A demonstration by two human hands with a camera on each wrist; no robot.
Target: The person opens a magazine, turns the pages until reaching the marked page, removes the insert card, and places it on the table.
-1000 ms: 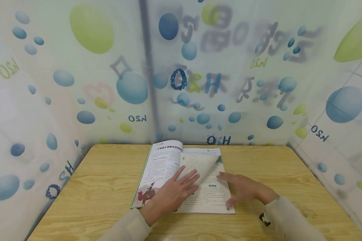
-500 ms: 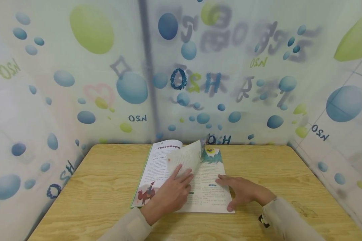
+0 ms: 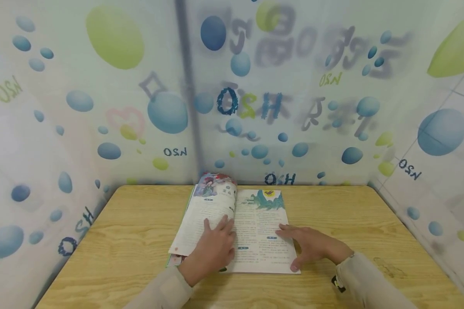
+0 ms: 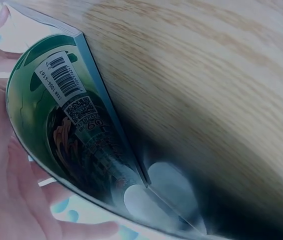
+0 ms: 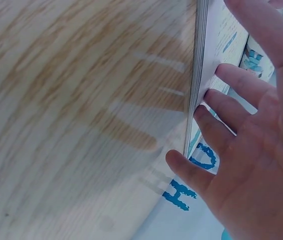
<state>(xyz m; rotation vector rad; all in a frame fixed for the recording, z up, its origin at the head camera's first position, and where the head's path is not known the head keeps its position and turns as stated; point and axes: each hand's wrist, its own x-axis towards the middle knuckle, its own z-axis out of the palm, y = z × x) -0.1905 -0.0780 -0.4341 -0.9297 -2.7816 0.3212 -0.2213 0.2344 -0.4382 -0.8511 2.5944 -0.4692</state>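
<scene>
A magazine [image 3: 259,257] lies spread on the wooden table, a mountain picture heading its right page. My left hand [image 3: 212,249] rests on the left page [image 3: 203,219] beside the fold. Its fingers point away from me. At the right edge, my right hand [image 3: 313,244] touches the page with its fingertips, its thumb by the lower corner. In the left wrist view, the bowed green cover [image 4: 31,95] with a barcode label [image 4: 61,80] curves next to my left hand [image 4: 16,185]. The right wrist view has my right hand [image 5: 251,130] spread along the page stack [image 5: 197,65].
The wood-grain table [image 3: 135,223] extends on both sides of the magazine. A patterned curtain [image 3: 313,86] with blue and green bubbles stands behind the table and at its sides. A dark watch-like item [image 3: 338,283] shows at the right sleeve.
The lifted leaf has swung from right to left and now lies over the left page, with a colourful picture at its top. My left hand moved slightly left; my right hand stayed nearly still.
</scene>
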